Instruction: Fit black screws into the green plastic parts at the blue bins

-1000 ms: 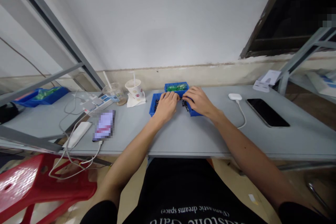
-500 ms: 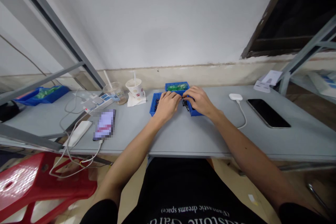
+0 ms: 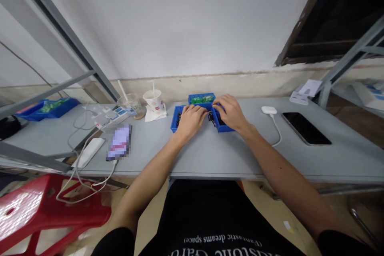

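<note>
My left hand [image 3: 192,119] is over the right part of a blue bin [image 3: 174,122] holding small dark parts. Its thumb and fingertips are pinched, and whatever lies between them is too small to make out. My right hand [image 3: 230,111] is above a second blue bin [image 3: 224,129], its fingers bent and closed together. I cannot tell what they hold. Between the two bins lie several small black pieces [image 3: 211,118]. Behind my hands stands a third blue bin [image 3: 201,95] with green pieces [image 3: 203,99] in it.
Left of the bins are a paper cup [image 3: 154,102], a plastic cup [image 3: 132,106], a power strip [image 3: 115,118] and a pixelated phone [image 3: 119,142] with cables. On the right lie a white earbud case [image 3: 269,110] and a black phone [image 3: 306,129]. A red stool [image 3: 60,204] stands below left.
My right hand has moved slightly up and right, away from my left fingertips, over the right-hand bin. My left hand has stayed nearly in place.
</note>
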Action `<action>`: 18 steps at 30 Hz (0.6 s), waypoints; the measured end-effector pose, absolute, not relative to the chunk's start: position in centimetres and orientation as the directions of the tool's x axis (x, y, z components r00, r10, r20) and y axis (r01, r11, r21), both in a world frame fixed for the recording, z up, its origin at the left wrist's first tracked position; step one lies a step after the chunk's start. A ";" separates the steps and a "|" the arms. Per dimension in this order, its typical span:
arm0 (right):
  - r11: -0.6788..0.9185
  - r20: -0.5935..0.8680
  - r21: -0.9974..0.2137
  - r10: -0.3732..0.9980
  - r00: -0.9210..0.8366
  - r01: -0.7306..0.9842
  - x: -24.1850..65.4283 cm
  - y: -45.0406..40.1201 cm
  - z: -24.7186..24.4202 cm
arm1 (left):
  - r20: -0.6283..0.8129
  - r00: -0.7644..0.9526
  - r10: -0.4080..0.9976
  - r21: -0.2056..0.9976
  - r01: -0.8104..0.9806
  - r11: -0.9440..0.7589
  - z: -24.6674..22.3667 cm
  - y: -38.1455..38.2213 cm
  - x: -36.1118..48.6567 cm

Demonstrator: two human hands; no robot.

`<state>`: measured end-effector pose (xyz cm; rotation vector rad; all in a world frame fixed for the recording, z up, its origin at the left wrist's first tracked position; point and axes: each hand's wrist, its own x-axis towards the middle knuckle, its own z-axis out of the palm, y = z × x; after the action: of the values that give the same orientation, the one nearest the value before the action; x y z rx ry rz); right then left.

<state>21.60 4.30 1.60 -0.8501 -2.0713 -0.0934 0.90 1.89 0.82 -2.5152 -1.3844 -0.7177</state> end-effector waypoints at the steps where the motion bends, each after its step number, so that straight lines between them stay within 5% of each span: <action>1: 0.746 0.780 -0.246 0.531 -0.330 0.619 21.7 4.3 1.7 | 0.464 0.494 0.735 0.030 0.820 -0.571 0.7 1.9 1.0; 8: 0.641 0.868 -0.301 0.491 -0.075 0.706 22.3 4.2 1.9 | 0.235 0.712 0.661 -0.237 0.702 -0.672 -0.4 0.8 2.1; 18: 0.658 0.837 -0.293 0.528 -0.147 0.694 22.0 4.3 1.6 | 0.248 0.673 0.697 -0.231 0.739 -0.632 -0.9 1.1 2.3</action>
<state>21.96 4.27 1.60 -0.9758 -1.8116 -0.1948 2.28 1.08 -0.95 -2.5760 -1.1396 -0.1940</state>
